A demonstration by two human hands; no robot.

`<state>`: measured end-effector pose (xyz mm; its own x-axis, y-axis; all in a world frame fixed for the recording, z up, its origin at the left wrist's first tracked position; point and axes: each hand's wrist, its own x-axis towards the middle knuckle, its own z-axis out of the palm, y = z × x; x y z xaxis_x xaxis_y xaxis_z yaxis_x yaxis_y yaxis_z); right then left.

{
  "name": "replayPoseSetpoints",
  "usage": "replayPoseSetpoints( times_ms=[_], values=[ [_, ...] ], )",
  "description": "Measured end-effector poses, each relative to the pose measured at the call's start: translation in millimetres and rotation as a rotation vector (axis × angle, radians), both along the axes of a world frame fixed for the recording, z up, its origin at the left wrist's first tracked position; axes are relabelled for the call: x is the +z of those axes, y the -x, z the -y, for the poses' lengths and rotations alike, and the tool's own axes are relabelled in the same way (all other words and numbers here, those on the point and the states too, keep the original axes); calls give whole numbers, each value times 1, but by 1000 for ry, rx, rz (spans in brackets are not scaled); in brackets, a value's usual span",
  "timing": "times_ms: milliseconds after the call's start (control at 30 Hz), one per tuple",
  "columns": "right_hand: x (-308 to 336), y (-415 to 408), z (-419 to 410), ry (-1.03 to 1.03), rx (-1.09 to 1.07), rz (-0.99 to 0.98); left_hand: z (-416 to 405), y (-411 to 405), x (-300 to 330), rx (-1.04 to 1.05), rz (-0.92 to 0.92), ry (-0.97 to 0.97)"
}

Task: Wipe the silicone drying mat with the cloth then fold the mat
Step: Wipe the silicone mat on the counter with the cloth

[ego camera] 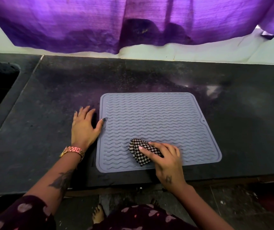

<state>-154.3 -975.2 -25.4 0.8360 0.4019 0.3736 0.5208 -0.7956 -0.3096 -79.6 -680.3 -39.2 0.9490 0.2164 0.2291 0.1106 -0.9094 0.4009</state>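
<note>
Head view: my right hand pinches the cloth on the mat; left hand, fingers spread, presses the table, thumb touching the mat's edge.

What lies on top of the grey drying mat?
A checked cloth, held by the right hand, and the left hand's thumb at the mat's left edge. The mat beneath the cloth is hidden.

Single view, head-worn, wide-angle. Looks forward and steeply down over a dark counter, close enough that both forearms enter from the bottom edge. Left hand sits left of centre, right hand low centre; curtain fills the top beyond them.
</note>
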Motion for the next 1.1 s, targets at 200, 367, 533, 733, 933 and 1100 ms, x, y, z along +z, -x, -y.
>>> replayPoseSetpoints(
  times_ms=[200,367,533,733,933,1100],
  values=[
    [0,0,-27,61,103,-47,0,1,1,15,-11,-11],
    [11,-7,-35,5,223,-77,1,1,3,9,-21,-6],
    [2,6,-67,99,416,-37,1,3,5,8,-27,14],
    [13,-18,-73,64,433,-59,1,3,6,24,-12,119],
    [16,-38,-97,137,390,-100,1,4,7,31,51,238],
    [17,-54,-101,143,396,39,1,5,7,39,87,315]
  ],
)
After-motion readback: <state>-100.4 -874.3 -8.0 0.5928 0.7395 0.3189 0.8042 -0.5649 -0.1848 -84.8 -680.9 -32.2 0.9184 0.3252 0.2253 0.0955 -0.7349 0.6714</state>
